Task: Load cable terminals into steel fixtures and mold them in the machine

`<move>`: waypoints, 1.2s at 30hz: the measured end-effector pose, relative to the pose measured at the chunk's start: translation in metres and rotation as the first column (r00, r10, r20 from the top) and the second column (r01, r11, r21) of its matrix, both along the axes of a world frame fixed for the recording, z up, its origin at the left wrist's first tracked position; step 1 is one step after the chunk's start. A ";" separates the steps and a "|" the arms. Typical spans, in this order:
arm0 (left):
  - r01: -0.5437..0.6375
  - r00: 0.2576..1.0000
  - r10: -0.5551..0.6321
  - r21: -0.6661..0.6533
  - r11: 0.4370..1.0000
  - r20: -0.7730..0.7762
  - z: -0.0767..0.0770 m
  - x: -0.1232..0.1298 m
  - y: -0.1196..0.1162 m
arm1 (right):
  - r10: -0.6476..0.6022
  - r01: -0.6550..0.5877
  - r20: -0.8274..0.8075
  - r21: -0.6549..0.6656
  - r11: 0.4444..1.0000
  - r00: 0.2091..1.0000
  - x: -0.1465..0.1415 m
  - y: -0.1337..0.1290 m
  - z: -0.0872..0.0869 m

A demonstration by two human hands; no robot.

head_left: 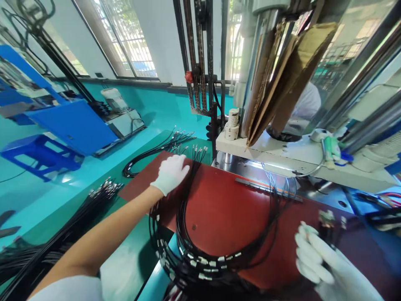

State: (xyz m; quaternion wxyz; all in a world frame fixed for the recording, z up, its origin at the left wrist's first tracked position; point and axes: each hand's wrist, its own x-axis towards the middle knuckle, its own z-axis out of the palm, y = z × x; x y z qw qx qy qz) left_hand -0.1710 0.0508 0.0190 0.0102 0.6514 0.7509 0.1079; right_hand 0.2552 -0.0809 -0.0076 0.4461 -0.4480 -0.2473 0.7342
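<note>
My left hand (pixel 171 174), in a white glove, is over the left part of a red-brown board (pixel 219 209). Its fingers are bent around a bundle of thin black cables (pixel 153 221); pale tips show past the fingers, while the grip's underside is hidden. Just right of it, another bundle of black cables (pixel 183 209) loops across the board toward a press, with white tags (pixel 213 264) along the curve. At the lower right, my gloved right hand (pixel 318 257) has its fingers curled; what they hold, if anything, is unclear. Blurred connectors (pixel 327 218) show just behind it.
A press plate (pixel 266 154) on metal columns stands beyond the board, with cardboard (pixel 291 71) leaning against it. More black cables lie on the green table at left (pixel 78 225) and behind the board (pixel 147 148). A blue stool (pixel 44 154) is on the floor.
</note>
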 end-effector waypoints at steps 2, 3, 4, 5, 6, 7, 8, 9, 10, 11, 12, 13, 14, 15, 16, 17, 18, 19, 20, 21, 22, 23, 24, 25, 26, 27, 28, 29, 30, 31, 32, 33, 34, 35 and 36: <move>0.242 0.968 -0.244 0.049 0.969 0.053 -0.003 0.037 -0.013 | -0.010 0.009 -0.066 -0.014 1.000 0.998 -0.019 0.010 0.006; 0.371 0.919 -0.375 0.056 0.927 0.122 -0.003 0.055 -0.021 | -0.003 0.003 -0.089 -0.008 1.000 0.996 -0.028 0.014 0.010; 0.489 0.847 -0.488 0.052 0.871 0.211 -0.003 0.071 -0.030 | 0.000 0.001 -0.100 0.013 1.000 0.995 -0.036 0.017 0.014; 0.583 0.763 -0.569 0.052 0.811 0.307 -0.002 0.087 -0.038 | 0.019 -0.016 -0.098 0.036 0.999 0.995 -0.043 0.018 0.018; 0.653 0.672 -0.614 0.060 0.755 0.414 -0.001 0.101 -0.045 | 0.046 -0.041 -0.083 0.062 0.997 0.996 -0.048 0.019 0.022; 0.699 0.574 -0.622 0.077 0.711 0.533 0.000 0.113 -0.052 | 0.075 -0.070 -0.053 0.091 0.993 0.996 -0.052 0.018 0.025; 0.726 0.469 -0.592 0.096 0.681 0.656 0.002 0.124 -0.057 | 0.105 -0.104 -0.008 0.119 0.987 0.994 -0.054 0.018 0.028; 0.742 0.361 -0.531 0.108 0.661 0.767 0.004 0.134 -0.060 | 0.132 -0.137 0.044 0.142 0.980 0.990 -0.055 0.017 0.031; 0.753 0.272 -0.453 0.106 0.650 0.849 0.006 0.143 -0.062 | 0.156 -0.170 0.099 0.160 0.972 0.983 -0.056 0.017 0.033; 0.766 0.211 -0.378 0.088 0.637 0.901 0.008 0.150 -0.062 | 0.172 -0.199 0.160 0.172 0.965 0.972 -0.056 0.016 0.035; 0.783 0.178 -0.314 0.059 0.619 0.933 0.010 0.156 -0.062 | 0.178 -0.221 0.226 0.181 0.958 0.958 -0.056 0.016 0.036; 0.801 0.166 -0.270 0.030 0.598 0.949 0.013 0.162 -0.061 | 0.180 -0.242 0.296 0.187 0.952 0.938 -0.055 0.017 0.037; 0.814 0.166 -0.243 0.006 0.580 0.956 0.014 0.166 -0.059 | 0.181 -0.263 0.360 0.193 0.945 0.915 -0.055 0.017 0.037; 0.825 0.165 -0.229 -0.007 0.566 0.959 0.016 0.168 -0.058 | 0.180 -0.282 0.417 0.198 0.939 0.891 -0.054 0.018 0.037; 0.834 0.161 -0.226 -0.010 0.552 0.961 0.015 0.170 -0.056 | 0.176 -0.296 0.461 0.203 0.933 0.870 -0.053 0.019 0.037; 0.833 0.165 -0.247 -0.001 0.554 0.955 0.014 0.171 -0.053 | 0.171 -0.302 0.485 0.207 0.930 0.858 -0.052 0.020 0.036; 0.818 0.194 -0.306 0.019 0.575 0.932 0.011 0.172 -0.048 | 0.164 -0.299 0.490 0.210 0.931 0.856 -0.052 0.020 0.035; 0.795 0.257 -0.408 0.048 0.604 0.876 0.007 0.173 -0.042 | 0.160 -0.289 0.484 0.205 0.935 0.860 -0.051 0.021 0.034; 0.769 0.356 -0.529 0.080 0.634 0.770 0.001 0.174 -0.034 | 0.154 -0.272 0.474 0.191 0.943 0.867 -0.051 0.021 0.033; 0.748 0.473 -0.638 0.106 0.655 0.608 -0.005 0.177 -0.024 | 0.147 -0.249 0.463 0.169 0.954 0.874 -0.051 0.020 0.032; 0.738 0.576 -0.708 0.111 0.665 0.409 -0.011 0.181 -0.013 | 0.140 -0.228 0.457 0.142 0.963 0.879 -0.051 0.020 0.032; 0.740 0.642 -0.736 0.080 0.668 0.213 -0.017 0.187 -0.001 | 0.131 -0.205 0.456 0.116 0.972 0.880 -0.052 0.020 0.031; 0.745 0.665 -0.744 0.019 0.667 0.061 -0.022 0.194 0.011 | 0.124 -0.186 0.459 0.093 0.978 0.880 -0.054 0.020 0.031; 0.745 0.664 -0.747 -0.047 0.665 -0.034 -0.025 0.202 0.022 | 0.119 -0.172 0.465 0.072 0.982 0.877 -0.056 0.020 0.031; 0.747 0.652 -0.754 -0.104 0.657 -0.079 -0.028 0.210 0.031 | 0.116 -0.162 0.471 0.058 0.985 0.874 -0.057 0.019 0.031; 0.751 0.638 -0.765 -0.146 0.644 -0.095 -0.028 0.217 0.038 | 0.119 -0.161 0.478 0.048 0.986 0.870 -0.059 0.019 0.032; 0.754 0.628 -0.772 -0.168 0.635 -0.095 -0.028 0.221 0.042 | 0.123 -0.165 0.488 0.044 0.985 0.864 -0.059 0.019 0.032; 0.756 0.624 -0.776 -0.180 0.630 -0.092 -0.028 0.224 0.043 | 0.132 -0.178 0.501 0.045 0.983 0.855 -0.059 0.018 0.033; 0.752 0.627 -0.774 -0.191 0.631 -0.089 -0.027 0.222 0.042 | 0.140 -0.196 0.518 0.055 0.979 0.844 -0.057 0.017 0.033; 0.739 0.637 -0.765 -0.206 0.641 -0.092 -0.026 0.217 0.038 | 0.139 -0.213 0.543 0.075 0.974 0.828 -0.055 0.015 0.033; 0.719 0.656 -0.748 -0.221 0.659 -0.099 -0.025 0.208 0.031 | 0.136 -0.232 0.574 0.098 0.968 0.808 -0.052 0.014 0.033; 0.692 0.677 -0.727 -0.237 0.682 -0.115 -0.025 0.195 0.023 | 0.126 -0.247 0.609 0.119 0.962 0.783 -0.049 0.012 0.032; 0.656 0.707 -0.697 -0.257 0.710 -0.122 -0.023 0.180 0.014 | 0.110 -0.255 0.645 0.136 0.957 0.756 -0.046 0.010 0.032; 0.612 0.746 -0.657 -0.274 0.741 -0.109 -0.021 0.163 0.004 | 0.094 -0.262 0.675 0.151 0.953 0.732 -0.043 0.009 0.031; 0.567 0.795 -0.604 -0.280 0.775 -0.062 -0.018 0.146 -0.007 | 0.091 -0.271 0.687 0.158 0.950 0.721 -0.041 0.008 0.030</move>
